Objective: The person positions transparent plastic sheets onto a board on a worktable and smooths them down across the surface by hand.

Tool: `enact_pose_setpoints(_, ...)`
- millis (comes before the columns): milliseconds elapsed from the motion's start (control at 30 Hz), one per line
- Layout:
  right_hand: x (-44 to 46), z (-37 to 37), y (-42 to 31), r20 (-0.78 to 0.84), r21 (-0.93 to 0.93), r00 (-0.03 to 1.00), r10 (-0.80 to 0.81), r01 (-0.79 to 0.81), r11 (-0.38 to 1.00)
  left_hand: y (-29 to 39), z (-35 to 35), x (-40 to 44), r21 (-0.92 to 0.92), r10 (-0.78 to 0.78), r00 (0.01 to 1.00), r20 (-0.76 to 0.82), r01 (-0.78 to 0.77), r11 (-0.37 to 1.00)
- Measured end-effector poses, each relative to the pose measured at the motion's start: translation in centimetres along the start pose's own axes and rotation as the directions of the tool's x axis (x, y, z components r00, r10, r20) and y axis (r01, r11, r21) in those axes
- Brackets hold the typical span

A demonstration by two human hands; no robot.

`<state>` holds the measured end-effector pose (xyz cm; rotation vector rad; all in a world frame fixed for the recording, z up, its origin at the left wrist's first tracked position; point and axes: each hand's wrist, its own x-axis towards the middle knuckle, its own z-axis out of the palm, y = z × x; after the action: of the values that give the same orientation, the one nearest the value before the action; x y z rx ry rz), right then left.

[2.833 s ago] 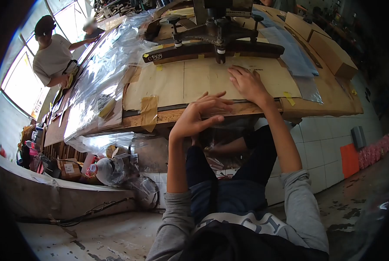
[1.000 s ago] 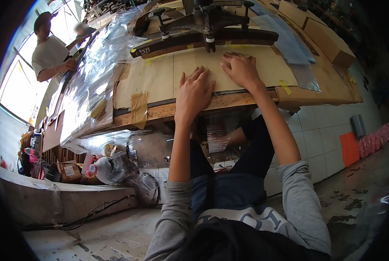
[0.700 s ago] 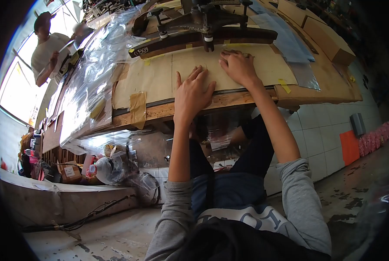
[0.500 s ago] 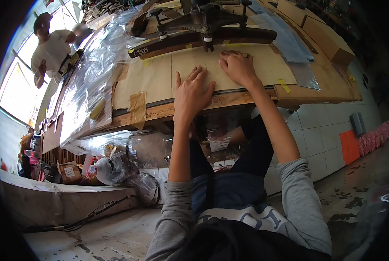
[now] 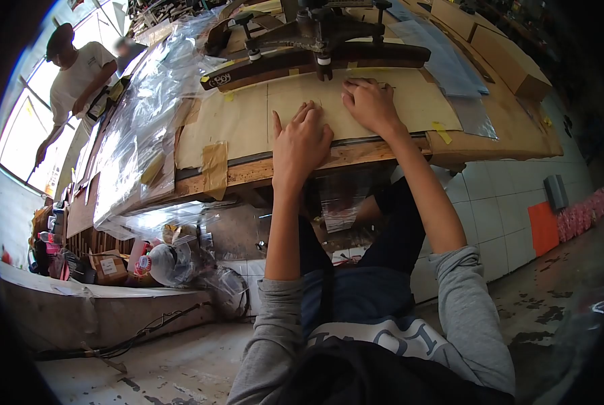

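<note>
A pale board (image 5: 228, 131) lies at the table's front edge, patched with yellow tape. My left hand (image 5: 300, 143) rests on it, fingers spread and fingertips touching the surface, thumb out to the right. Farther right, my right hand (image 5: 371, 106) is on the same board, its fingers bent and apart, close to the metal bar. Neither hand shows a clear object in its grip; whether a thin transparent sheet lies under the fingertips, I cannot tell. Just beyond the hands, a dark metal bar (image 5: 356, 55) with knobs and a heavy bracket (image 5: 319, 34) spans the board.
Crumpled clear plastic (image 5: 136, 128) covers the table's left side. Bluish plastic sheets (image 5: 444, 64) and a cardboard box (image 5: 508, 64) lie to the right. A co-worker (image 5: 79, 77) stands at the far left. A large bottle (image 5: 163, 263) and a carton (image 5: 108, 268) are below the table.
My left hand has shifted very slightly to the right; my right hand stays nearly still. The co-worker has bent the head and lowered an arm.
</note>
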<state>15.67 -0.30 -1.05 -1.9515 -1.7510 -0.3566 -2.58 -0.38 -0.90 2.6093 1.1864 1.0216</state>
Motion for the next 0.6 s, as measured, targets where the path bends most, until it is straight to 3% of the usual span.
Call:
enact_pose_setpoints(100,0.17,-0.66,-0.12,0.108,-0.017,0.994,0.032,-0.030,0.999,-0.08,0.06,-0.02,-0.005,0.006,1.000,-0.004,-0.006,1.000)
enact_pose_setpoints(600,0.09,-0.83,-0.21,0.103,0.015,0.993,0.048,-0.050,0.999,0.13,-0.03,0.02,0.017,0.000,1.000,-0.002,0.000,1.000)
